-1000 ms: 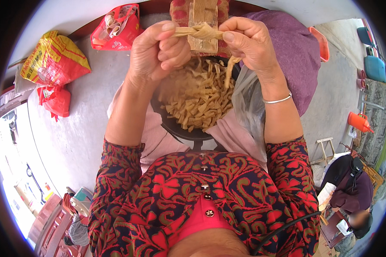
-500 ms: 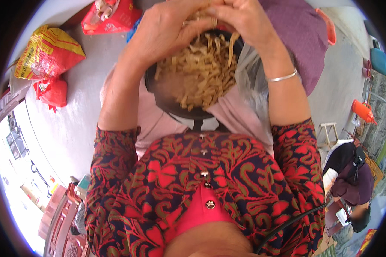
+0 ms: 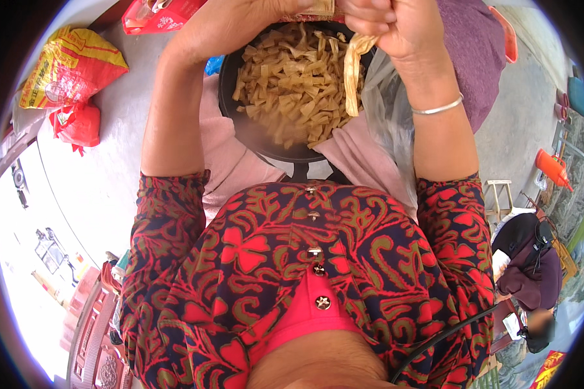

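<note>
My right hand point(image 3: 396, 26) is closed round a long, wrinkled tan dried strip point(image 3: 353, 74), whose end hangs over the right side of a black pan point(image 3: 227, 97) of short cut tan pieces point(image 3: 285, 84). My left hand point(image 3: 253, 13) reaches to the top edge beside a wooden block point(image 3: 318, 8); its fingertips are cut off, so its grip is hidden. A clear plastic bag point(image 3: 383, 110) lies right of the pan, under my right wrist. Pink cloth point(image 3: 227, 162) covers my legs around the pan.
Red-and-yellow sacks point(image 3: 71, 65) and red bags point(image 3: 78, 126) sit at left. A purple cover point(image 3: 474, 65) and an orange container point(image 3: 551, 165) are at right. A person in dark clothing point(image 3: 525, 272) is at lower right, near wooden furniture.
Both my hands have moved toward the top edge and partly out of view; the twisted strip held between them is now mostly hidden, except the end hanging from my right hand.
</note>
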{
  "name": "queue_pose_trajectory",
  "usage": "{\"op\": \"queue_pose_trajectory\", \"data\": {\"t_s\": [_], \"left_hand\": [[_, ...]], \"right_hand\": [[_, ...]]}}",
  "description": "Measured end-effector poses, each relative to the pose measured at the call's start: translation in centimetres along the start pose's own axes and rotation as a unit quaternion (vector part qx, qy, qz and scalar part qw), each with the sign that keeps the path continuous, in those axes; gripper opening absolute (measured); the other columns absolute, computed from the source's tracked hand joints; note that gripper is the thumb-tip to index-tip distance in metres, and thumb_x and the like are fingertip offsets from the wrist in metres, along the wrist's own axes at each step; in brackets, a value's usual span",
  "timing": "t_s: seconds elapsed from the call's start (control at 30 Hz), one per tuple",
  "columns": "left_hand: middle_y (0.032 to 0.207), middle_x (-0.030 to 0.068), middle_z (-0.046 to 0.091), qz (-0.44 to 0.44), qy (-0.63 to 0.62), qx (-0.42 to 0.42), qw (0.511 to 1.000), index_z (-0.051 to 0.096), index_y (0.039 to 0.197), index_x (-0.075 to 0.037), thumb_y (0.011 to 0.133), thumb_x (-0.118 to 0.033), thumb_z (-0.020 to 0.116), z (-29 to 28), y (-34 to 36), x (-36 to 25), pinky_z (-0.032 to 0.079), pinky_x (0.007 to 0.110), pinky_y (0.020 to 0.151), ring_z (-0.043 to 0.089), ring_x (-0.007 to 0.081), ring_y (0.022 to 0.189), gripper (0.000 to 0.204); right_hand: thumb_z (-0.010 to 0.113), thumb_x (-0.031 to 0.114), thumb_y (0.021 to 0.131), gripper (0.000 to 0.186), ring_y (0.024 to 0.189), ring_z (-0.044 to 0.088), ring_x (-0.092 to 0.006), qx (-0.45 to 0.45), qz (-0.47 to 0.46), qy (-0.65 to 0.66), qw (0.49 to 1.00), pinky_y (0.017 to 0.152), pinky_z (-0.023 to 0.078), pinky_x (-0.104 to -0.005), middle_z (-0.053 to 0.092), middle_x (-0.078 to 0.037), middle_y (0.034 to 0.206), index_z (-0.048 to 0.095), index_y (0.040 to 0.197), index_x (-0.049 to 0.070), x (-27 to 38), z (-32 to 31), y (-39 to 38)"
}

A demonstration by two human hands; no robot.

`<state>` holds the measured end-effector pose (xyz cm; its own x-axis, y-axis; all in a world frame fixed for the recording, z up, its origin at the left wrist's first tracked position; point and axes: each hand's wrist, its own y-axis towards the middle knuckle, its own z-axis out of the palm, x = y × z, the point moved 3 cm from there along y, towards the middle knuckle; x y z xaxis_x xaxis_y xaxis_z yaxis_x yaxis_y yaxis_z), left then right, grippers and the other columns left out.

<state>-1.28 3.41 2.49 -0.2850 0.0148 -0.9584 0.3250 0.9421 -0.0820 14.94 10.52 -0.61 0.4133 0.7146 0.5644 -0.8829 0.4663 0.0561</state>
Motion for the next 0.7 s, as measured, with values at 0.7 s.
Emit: {"op": "queue_pose_trajectory", "data": {"t_s": [0.7], "left_hand": [[0.092, 0.0101, 0.065, -0.040, 0.113, 0.099, 0.988, 0.061, 0.110, 0.003, 0.095, -0.044, 0.050, 2.3, -0.1, 1.7, 0.045, 0.031, 0.086, 0.057, 0.0154, 0.091, 0.050]], "right_hand": [[0.052, 0.021, 0.096, 0.024, 0.050, 0.044, -0.0072, -0.009, -0.079, -0.035, 0.996, 0.046, 0.037, -0.0204, 0.048, 0.002, 0.058, 0.060, 0.085, 0.002, 0.1, 0.8, 0.8]]}}
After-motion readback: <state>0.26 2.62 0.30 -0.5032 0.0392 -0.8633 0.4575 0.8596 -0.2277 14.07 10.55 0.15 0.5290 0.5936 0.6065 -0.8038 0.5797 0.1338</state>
